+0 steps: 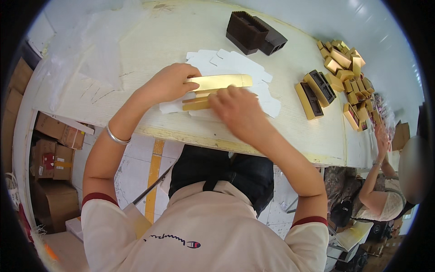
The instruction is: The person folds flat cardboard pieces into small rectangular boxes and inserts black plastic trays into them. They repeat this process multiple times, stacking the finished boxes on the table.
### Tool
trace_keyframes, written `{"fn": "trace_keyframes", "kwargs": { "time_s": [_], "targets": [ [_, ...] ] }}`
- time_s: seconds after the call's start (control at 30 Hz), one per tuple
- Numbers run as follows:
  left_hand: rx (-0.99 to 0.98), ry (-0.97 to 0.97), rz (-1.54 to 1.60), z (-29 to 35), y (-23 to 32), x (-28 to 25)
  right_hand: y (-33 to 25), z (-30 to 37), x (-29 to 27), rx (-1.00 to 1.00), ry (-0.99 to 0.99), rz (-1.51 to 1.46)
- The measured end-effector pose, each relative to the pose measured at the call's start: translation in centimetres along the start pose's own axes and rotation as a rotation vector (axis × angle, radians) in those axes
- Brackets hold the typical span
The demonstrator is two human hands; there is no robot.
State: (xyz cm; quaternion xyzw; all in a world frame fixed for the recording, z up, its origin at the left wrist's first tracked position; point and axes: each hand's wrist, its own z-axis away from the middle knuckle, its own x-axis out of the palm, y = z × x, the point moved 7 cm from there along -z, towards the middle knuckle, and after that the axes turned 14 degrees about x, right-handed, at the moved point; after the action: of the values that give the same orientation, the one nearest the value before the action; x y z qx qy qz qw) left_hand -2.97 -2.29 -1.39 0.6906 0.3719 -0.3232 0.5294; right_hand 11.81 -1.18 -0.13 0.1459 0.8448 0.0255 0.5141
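A shiny gold cardboard box (217, 82) lies on a stack of flat white-backed carton pieces (260, 77) at the table's near side. Its flap end points right, and its near side looks folded open. My left hand (174, 81) grips the box's left end between thumb and fingers. Bent over the near gold panel (195, 105) is my right hand (240, 111), its fingers smeared by motion. I cannot make out whether those fingers grip the panel or only press on it.
Dark brown plastic trays (247, 32) are stacked at the far side. Two gold boxes with dark inserts (309, 100) stand to the right, before a heap of gold boxes (349, 68). Clear plastic film (86, 59) lies at left. A co-worker's arm (374, 181) reaches in at far right.
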Motion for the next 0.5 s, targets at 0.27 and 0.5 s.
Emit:
{"fn": "trace_keyframes", "kwargs": {
  "time_s": [0.27,0.5],
  "targets": [
    [0.155,0.405,0.002,2.0,7.0,-4.1,1.5,0.8,-3.8,0.115,-0.018,-0.184],
    [0.131,0.020,0.283,3.9,6.6,2.7,3.4,2.9,-0.7,-0.025,-0.085,-0.590]
  ]
}}
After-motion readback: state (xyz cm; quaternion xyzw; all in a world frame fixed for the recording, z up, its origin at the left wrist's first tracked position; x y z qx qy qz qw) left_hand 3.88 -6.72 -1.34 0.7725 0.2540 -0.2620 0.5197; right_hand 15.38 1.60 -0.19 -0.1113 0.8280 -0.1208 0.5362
